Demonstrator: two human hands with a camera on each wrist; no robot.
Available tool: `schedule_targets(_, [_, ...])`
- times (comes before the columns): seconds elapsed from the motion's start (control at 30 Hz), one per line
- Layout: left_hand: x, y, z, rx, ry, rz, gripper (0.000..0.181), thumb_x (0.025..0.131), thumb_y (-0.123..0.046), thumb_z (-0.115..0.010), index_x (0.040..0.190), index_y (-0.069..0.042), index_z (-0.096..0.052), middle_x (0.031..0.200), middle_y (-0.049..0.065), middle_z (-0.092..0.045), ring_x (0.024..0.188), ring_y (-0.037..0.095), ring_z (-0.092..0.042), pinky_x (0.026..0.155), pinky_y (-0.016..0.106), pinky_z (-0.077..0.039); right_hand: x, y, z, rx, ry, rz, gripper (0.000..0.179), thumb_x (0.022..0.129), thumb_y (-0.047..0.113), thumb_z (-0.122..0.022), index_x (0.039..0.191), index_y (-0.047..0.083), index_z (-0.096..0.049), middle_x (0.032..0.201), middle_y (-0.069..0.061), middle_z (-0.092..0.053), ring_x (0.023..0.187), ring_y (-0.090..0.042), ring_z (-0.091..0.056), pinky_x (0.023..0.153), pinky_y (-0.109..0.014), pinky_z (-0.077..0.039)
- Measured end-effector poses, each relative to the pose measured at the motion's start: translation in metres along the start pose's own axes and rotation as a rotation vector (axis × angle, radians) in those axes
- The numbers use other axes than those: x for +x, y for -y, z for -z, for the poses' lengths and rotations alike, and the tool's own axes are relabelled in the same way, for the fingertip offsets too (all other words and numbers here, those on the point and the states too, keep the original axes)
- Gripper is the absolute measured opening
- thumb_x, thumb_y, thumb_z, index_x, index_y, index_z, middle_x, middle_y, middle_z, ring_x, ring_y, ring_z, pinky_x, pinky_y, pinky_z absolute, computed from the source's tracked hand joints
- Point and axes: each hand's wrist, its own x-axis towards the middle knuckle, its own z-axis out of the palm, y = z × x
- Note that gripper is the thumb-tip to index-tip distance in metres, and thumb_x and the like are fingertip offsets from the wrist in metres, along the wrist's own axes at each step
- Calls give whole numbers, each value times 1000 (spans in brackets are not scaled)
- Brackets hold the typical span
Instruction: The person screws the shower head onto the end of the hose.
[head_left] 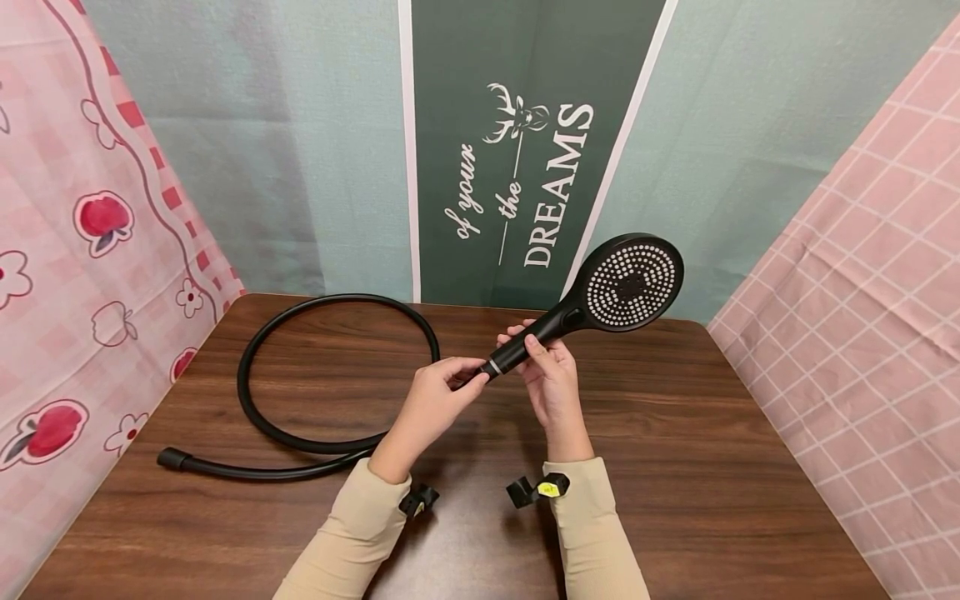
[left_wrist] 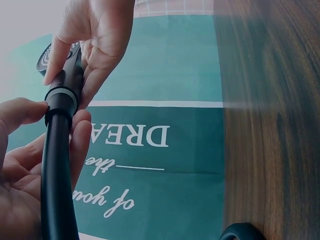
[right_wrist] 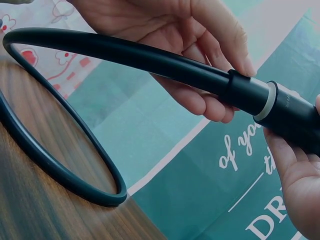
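A black shower head (head_left: 633,283) with a round face of pale nozzles is held tilted above the table, its face turned up toward the head camera. My right hand (head_left: 553,379) grips its handle (head_left: 525,346), thumb on top. At the lower end of the handle my left hand (head_left: 438,404) pinches the connector (right_wrist: 245,92) of a black shower hose (head_left: 337,298). A light ring (right_wrist: 270,101) shows between connector and handle, where the two meet in line. From there the hose loops over the table to its loose end fitting (head_left: 172,458) on the left.
The brown wooden table (head_left: 712,500) lies beneath both hands. Behind it hangs a green cloth (head_left: 345,167) with white lettering. Pink patterned cloths stand at the left (head_left: 97,275) and right (head_left: 877,275). Each sleeve cuff carries a small black camera mount (head_left: 536,490).
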Motion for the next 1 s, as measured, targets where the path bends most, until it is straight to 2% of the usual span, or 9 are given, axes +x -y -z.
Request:
schedule_targets(0.33, [1, 3, -1, 17, 4, -19, 20, 93, -17, -70, 111, -9, -75, 97, 6, -74, 83, 13, -67, 73, 25, -55, 0, 0, 0, -2, -2, 1, 16, 102, 5, -51, 116, 9, -58, 102, -2, -73, 97, -17, -74, 93, -31, -56])
schedule_targets(0.6, [2, 4, -2, 11, -3, 2, 20, 92, -16, -72, 110, -11, -75, 96, 5, -74, 84, 13, -67, 74, 26, -55, 2, -1, 1, 3, -2, 0, 23, 102, 4, -50, 125, -3, -48, 102, -3, -73, 97, -17, -74, 93, -31, -56])
schedule_targets(0.8, [2, 4, -2, 14, -4, 3, 21, 91, -17, -72, 111, -10, -75, 98, 5, -74, 87, 15, -68, 77, 28, -56, 1, -1, 1, 3, -5, -2, 18, 103, 4, -50, 121, 3, -54, 102, -3, -73, 97, -17, -74, 94, -32, -56])
schedule_targets(1.0, [1, 3, -1, 6, 6, 5, 22, 93, -18, -71, 113, -9, -74, 99, 6, -74, 88, 15, -69, 77, 29, -57, 1, -1, 1, 8, 1, 1, 21, 103, 4, -50, 123, -1, -51, 102, -3, -73, 97, -17, -74, 93, -31, -56])
